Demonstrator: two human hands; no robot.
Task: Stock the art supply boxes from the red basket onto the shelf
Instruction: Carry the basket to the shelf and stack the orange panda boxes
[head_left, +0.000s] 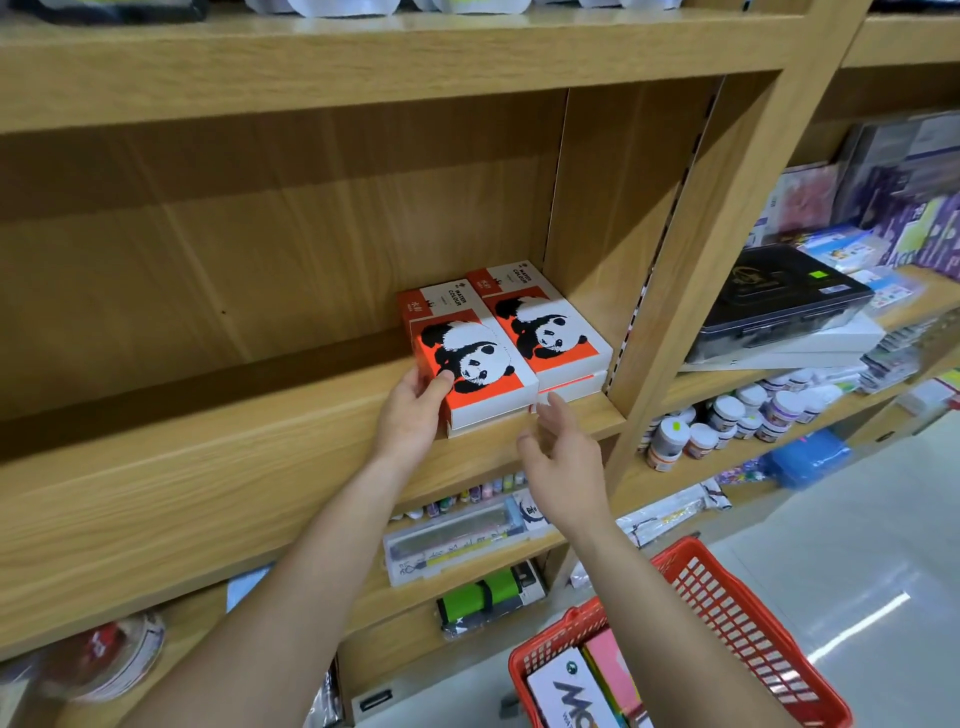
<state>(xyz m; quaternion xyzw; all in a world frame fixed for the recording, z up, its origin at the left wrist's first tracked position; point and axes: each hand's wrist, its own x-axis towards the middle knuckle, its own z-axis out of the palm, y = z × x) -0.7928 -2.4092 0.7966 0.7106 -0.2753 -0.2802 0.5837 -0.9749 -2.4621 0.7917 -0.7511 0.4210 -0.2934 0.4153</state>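
Partway: left hand (410, 410) grips the near-left panda watercolour box (470, 358) on the shelf (208, 467), right hand (563, 462) open and empty beside it, more boxes below in the red basket (727, 613).

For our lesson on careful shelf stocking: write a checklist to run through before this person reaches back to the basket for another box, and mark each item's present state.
1. Left panda box sits squarely on the box under it: not ok, it overhangs slightly.
2. Left hand steadies that box: ok, fingers on its corner.
3. Right hand free: ok, open, holding nothing.
4. Right panda box stacked neatly against the divider: ok.
5. Room on the shelf to the left: ok.
6. Red basket holds more boxes: ok.
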